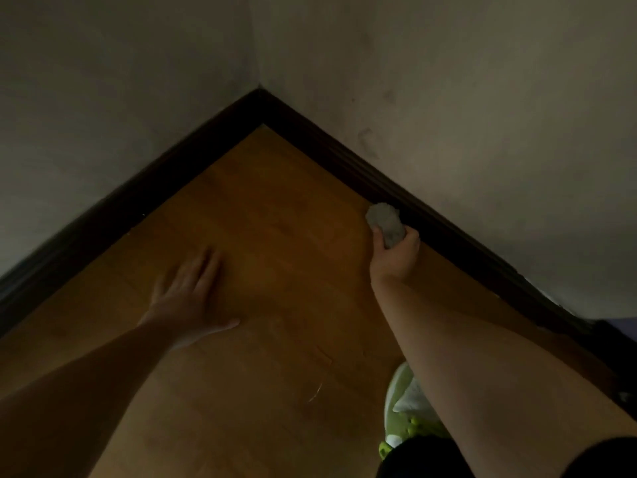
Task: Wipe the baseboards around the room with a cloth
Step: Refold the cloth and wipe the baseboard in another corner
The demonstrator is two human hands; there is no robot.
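Observation:
A dark brown baseboard (320,146) runs along two pale walls and meets in a corner at the top middle. My right hand (394,255) grips a bunched grey cloth (384,220), whose tip touches the foot of the right-hand baseboard. My left hand (193,294) lies flat on the wooden floor (275,219) with its fingers straight and spread, well left of the cloth and away from the left-hand baseboard (113,208).
The right wall (448,98) carries a few dark smudges above the baseboard. A green and white slipper (406,405) shows at the bottom right beside my right forearm. A light scratch (315,395) marks the floor near it.

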